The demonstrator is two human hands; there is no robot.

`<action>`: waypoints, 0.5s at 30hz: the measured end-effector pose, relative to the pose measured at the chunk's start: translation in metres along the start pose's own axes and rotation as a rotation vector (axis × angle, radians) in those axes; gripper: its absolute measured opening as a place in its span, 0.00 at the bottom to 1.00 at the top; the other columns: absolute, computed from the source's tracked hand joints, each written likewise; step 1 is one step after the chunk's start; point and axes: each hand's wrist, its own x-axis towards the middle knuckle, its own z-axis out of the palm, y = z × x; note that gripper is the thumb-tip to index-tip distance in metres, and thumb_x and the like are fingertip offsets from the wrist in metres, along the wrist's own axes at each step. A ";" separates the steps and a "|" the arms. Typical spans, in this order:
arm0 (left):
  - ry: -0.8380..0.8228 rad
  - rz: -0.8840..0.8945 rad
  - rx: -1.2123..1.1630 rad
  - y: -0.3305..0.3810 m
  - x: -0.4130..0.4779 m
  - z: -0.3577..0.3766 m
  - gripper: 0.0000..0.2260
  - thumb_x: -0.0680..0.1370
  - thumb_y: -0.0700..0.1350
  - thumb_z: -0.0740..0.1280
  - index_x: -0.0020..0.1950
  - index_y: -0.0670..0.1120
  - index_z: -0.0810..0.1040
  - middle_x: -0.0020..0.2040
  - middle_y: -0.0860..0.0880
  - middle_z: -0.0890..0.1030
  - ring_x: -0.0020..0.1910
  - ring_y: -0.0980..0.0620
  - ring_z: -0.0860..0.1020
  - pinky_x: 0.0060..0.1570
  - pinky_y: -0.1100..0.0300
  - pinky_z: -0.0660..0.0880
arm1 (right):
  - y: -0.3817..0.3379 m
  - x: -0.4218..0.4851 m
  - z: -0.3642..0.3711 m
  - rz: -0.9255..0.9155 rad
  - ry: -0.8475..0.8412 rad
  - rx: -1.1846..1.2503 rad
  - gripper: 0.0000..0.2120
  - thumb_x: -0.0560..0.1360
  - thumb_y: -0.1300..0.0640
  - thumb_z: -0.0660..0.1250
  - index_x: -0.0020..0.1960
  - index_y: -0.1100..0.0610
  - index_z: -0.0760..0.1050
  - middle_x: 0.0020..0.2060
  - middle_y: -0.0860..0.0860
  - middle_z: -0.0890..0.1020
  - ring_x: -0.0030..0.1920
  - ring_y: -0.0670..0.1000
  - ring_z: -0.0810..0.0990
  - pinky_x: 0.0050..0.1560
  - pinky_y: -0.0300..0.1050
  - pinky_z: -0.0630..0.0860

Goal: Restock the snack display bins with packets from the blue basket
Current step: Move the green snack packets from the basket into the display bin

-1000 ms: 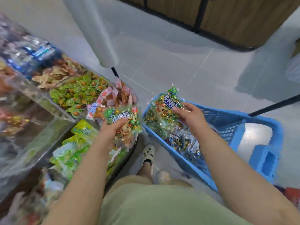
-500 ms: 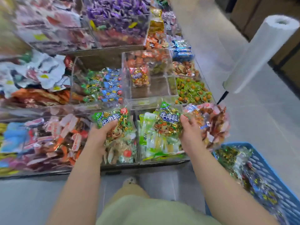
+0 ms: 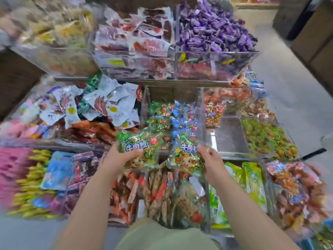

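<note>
- Head view: the left hand (image 3: 117, 157) is gripping a green packet (image 3: 138, 147), its fingers (image 3: 133, 153) curling round the packet's lower half. The right hand (image 3: 210, 159) is pinching a second green packet (image 3: 187, 152) at its right edge.
- Since half a second ago, both packets are travelling forward off the front row. They are now hanging at the near edge of the bin of green and blue sweets (image 3: 173, 116), which is lying just beyond the fingertips.
- The blue basket is no longer showing clearly, because the camera is turning fully onto the display.
- The carry seems to be ending and the placing beginning. A nearly bare clear bin (image 3: 230, 138) is sitting beyond and right of the right fingers, so I cannot tell which bin is being aimed at.
</note>
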 end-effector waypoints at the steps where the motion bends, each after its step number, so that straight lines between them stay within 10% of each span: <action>1: -0.008 0.008 0.007 0.003 0.006 -0.008 0.60 0.44 0.62 0.82 0.73 0.51 0.64 0.70 0.46 0.72 0.65 0.41 0.74 0.54 0.45 0.77 | -0.002 0.002 0.007 0.028 -0.058 0.040 0.38 0.58 0.45 0.78 0.63 0.56 0.71 0.58 0.52 0.79 0.58 0.55 0.77 0.57 0.54 0.74; 4: 0.002 0.064 0.020 0.014 0.025 -0.029 0.45 0.47 0.59 0.81 0.62 0.52 0.74 0.61 0.49 0.79 0.53 0.50 0.82 0.41 0.56 0.79 | -0.009 0.013 0.021 0.049 -0.139 0.053 0.44 0.51 0.49 0.80 0.64 0.53 0.69 0.58 0.54 0.79 0.58 0.55 0.78 0.59 0.60 0.74; 8: -0.017 0.129 -0.016 0.042 0.039 -0.039 0.36 0.48 0.57 0.82 0.54 0.55 0.77 0.50 0.50 0.85 0.47 0.49 0.84 0.48 0.50 0.79 | -0.029 0.034 0.040 0.008 -0.159 0.074 0.24 0.66 0.60 0.76 0.57 0.52 0.69 0.50 0.48 0.80 0.46 0.48 0.81 0.33 0.42 0.78; 12: -0.023 0.172 -0.029 0.080 0.049 -0.038 0.42 0.44 0.62 0.82 0.56 0.59 0.75 0.48 0.52 0.85 0.45 0.48 0.85 0.42 0.49 0.81 | -0.063 0.062 0.059 -0.191 -0.114 -0.136 0.21 0.68 0.55 0.76 0.58 0.53 0.72 0.56 0.57 0.78 0.56 0.56 0.78 0.59 0.55 0.75; 15: 0.045 0.269 0.025 0.108 0.063 -0.035 0.34 0.50 0.61 0.81 0.53 0.61 0.76 0.48 0.55 0.85 0.45 0.52 0.84 0.44 0.52 0.80 | -0.089 0.086 0.081 -0.335 -0.053 -0.287 0.30 0.67 0.50 0.76 0.64 0.55 0.69 0.52 0.51 0.77 0.54 0.52 0.77 0.54 0.44 0.74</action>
